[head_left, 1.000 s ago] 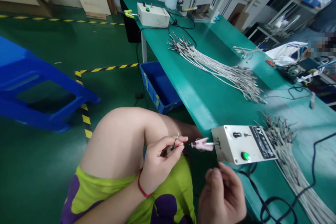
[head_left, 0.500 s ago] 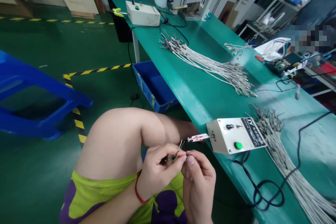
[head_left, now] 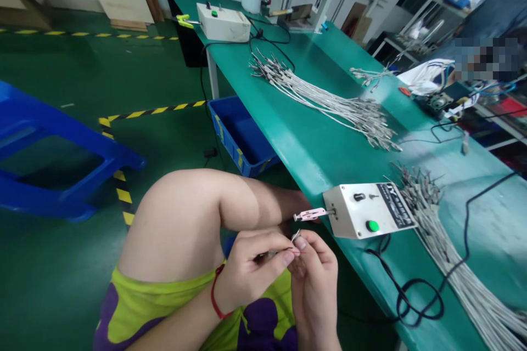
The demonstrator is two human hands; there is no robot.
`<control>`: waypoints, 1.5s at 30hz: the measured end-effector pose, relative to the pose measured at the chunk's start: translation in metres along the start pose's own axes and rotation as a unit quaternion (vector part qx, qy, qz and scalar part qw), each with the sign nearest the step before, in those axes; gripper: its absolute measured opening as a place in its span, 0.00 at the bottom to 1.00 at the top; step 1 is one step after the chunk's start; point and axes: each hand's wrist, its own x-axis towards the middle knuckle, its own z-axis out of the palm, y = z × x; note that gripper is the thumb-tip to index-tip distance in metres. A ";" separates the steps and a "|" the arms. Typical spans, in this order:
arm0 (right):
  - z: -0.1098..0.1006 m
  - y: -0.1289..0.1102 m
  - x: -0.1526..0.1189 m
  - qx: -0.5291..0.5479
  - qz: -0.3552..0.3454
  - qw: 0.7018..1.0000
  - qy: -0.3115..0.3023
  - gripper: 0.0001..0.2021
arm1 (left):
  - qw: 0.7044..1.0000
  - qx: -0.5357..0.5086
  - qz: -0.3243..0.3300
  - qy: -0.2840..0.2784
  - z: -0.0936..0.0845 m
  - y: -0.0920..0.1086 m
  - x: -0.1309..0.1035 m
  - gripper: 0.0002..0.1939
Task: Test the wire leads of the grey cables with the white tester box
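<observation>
Close together above my lap, both hands work at thin coloured wires (head_left: pixel 296 236), of which white, black and red strands show. My left hand (head_left: pixel 257 262) is closed in a pinch around them, its thumb and forefinger tips meeting near the red strand. Pinching the wires from the other side is my right hand (head_left: pixel 315 270), with its fingers curled. The rest of the cable is hidden inside my hands. Just beyond the fingertips, a pink clip (head_left: pixel 309 214) sticks out on a shaft from a white control box (head_left: pixel 370 211) with a green button.
Bundles of grey cables (head_left: pixel 325 100) lie on the green table (head_left: pixel 284 137). A second white box (head_left: pixel 224 23) stands at the far end. Below are a blue bin (head_left: pixel 242 137) and, at left, a blue stool (head_left: pixel 61 159). Another person (head_left: pixel 494 22) is at the back right.
The white strand, which stood up between my hands, now lies at my right fingertips. My right hand has shifted slightly and grips the strands from higher up.
</observation>
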 end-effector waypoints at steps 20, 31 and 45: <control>-0.012 0.018 0.007 -0.076 -0.132 0.988 0.037 0.09 | 0.992 0.052 -0.058 0.098 0.000 -0.005 0.007 0.07; 0.005 0.003 0.022 -0.067 -0.012 0.997 0.034 0.24 | 0.978 -0.013 -0.155 0.138 -0.001 -0.017 0.016 0.06; 0.010 0.002 0.025 0.137 0.006 0.987 0.081 0.19 | 0.972 -0.085 -0.165 0.147 0.000 -0.017 0.025 0.09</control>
